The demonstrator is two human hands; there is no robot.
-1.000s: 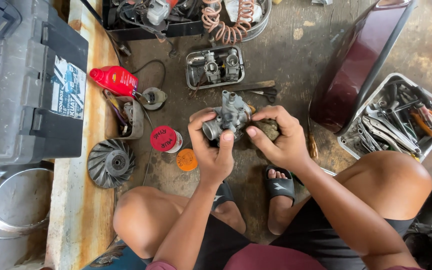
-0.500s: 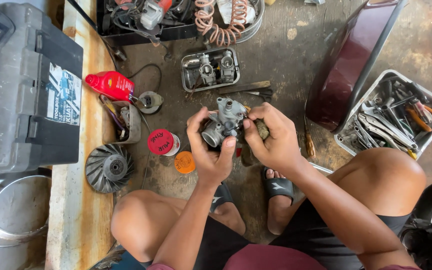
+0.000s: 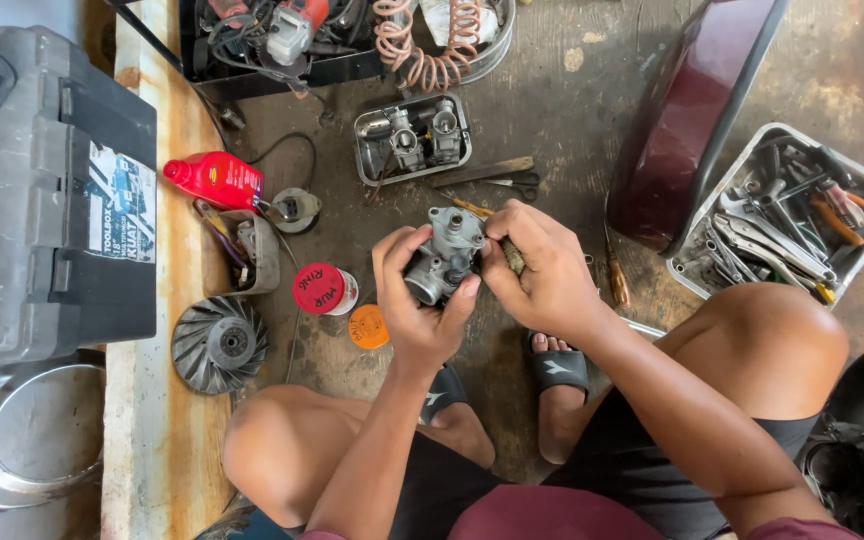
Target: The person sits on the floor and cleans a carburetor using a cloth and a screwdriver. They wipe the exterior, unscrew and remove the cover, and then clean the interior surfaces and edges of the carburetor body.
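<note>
I squat on a dirty concrete floor and hold a grey metal carburettor (image 3: pixel 444 252) in front of me with both hands. My left hand (image 3: pixel 414 305) cups its underside and left flank, thumb up along the side. My right hand (image 3: pixel 542 270) grips its right side, fingers curled around a small dark part against the body. The carburettor's round intake faces down-left.
A metal tray (image 3: pixel 364 150) with carburettor parts lies just beyond. A red bottle (image 3: pixel 217 178), a red-lidded can (image 3: pixel 322 288), an orange lid (image 3: pixel 368 326) and a finned fan wheel (image 3: pixel 218 345) lie left. A grey toolbox (image 3: pixel 47 200) stands far left. A tool tray (image 3: pixel 697 275) and maroon panel (image 3: pixel 687 120) are right.
Both hands have kept hold of the carburettor and turned it slightly; the view has shifted a little. Nothing was put down or picked up.
</note>
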